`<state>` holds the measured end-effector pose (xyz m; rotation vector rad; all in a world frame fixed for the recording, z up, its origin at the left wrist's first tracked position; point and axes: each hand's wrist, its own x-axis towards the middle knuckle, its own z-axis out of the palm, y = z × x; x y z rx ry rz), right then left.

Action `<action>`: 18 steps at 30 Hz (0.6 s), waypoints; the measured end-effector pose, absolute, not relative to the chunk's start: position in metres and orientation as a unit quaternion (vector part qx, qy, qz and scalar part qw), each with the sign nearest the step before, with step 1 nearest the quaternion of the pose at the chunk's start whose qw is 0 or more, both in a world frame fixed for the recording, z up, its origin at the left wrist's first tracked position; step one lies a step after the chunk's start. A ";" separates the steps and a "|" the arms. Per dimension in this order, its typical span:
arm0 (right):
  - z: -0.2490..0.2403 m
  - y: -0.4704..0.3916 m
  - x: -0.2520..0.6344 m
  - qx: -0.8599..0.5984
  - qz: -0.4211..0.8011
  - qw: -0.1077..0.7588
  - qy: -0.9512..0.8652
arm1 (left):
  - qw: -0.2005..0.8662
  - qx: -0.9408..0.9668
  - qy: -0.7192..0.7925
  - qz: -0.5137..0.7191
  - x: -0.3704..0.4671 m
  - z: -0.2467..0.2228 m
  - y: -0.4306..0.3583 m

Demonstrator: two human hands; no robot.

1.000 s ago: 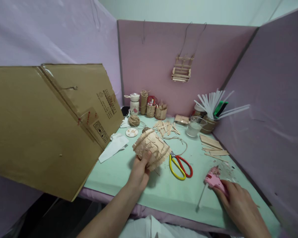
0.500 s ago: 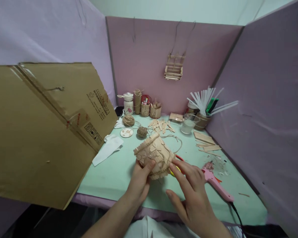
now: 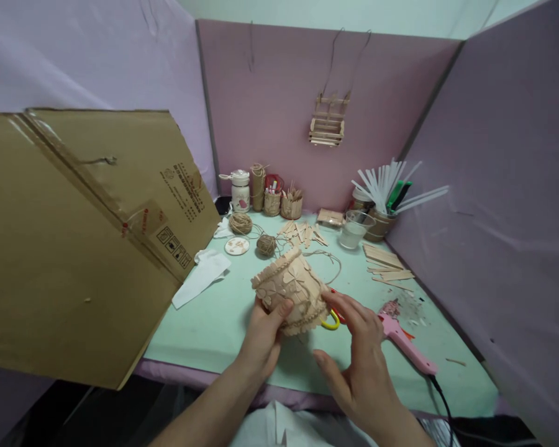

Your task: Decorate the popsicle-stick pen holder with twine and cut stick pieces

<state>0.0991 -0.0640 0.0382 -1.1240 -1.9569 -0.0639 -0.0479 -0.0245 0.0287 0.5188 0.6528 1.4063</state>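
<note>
Tilted above the table is a small wooden pot [image 3: 294, 287], built of popsicle sticks and decorated with flower shapes and a twine band round each end. My left hand [image 3: 264, 332] grips its lower left side, thumb on the front. At its right edge, my right hand [image 3: 361, 351] has the fingers stretched and the thumb apart, fingertips at or close to the rim. Scissors with yellow and red handles [image 3: 331, 321] lie behind, partly hidden by the pot and my right hand. A pink glue gun [image 3: 407, 344] rests to the right of my right hand.
A large cardboard sheet [image 3: 93, 248] leans at the left. Twine balls [image 3: 266, 246], loose craft sticks [image 3: 302, 233], a plastic cup [image 3: 354, 231] and a pot of white glue sticks [image 3: 379, 226] stand or lie farther back. A stick-made swing [image 3: 327, 124] hangs on the back wall.
My right hand's fingers have lifted slightly and shifted right along the pot's edge, uncovering more of the scissors' handles. The pot stays in my left hand, nearly unmoved.
</note>
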 end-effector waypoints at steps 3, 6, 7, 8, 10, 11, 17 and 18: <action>0.039 -0.064 0.100 -0.455 -0.048 0.396 -0.797 | 0.685 0.237 0.285 0.628 -0.048 0.029 -0.025; 0.040 -0.064 0.101 -0.450 -0.069 0.374 -0.808 | 0.680 0.243 0.285 0.630 -0.048 0.028 -0.025; 0.040 -0.064 0.101 -0.450 -0.072 0.369 -0.810 | 0.679 0.244 0.287 0.630 -0.048 0.028 -0.025; 0.040 -0.064 0.101 -0.452 -0.074 0.364 -0.811 | 0.677 0.245 0.290 0.630 -0.048 0.028 -0.024; 0.041 -0.064 0.101 -0.452 -0.074 0.359 -0.813 | 0.676 0.245 0.293 0.630 -0.048 0.028 -0.024; 0.042 -0.063 0.101 -0.452 -0.075 0.358 -0.814 | 0.676 0.245 0.293 0.630 -0.048 0.028 -0.023; 0.044 -0.063 0.102 -0.454 -0.068 0.366 -0.809 | 0.676 0.245 0.299 0.627 -0.048 0.028 -0.025; 0.044 -0.062 0.102 -0.455 -0.069 0.365 -0.809 | 0.676 0.246 0.298 0.628 -0.048 0.028 -0.025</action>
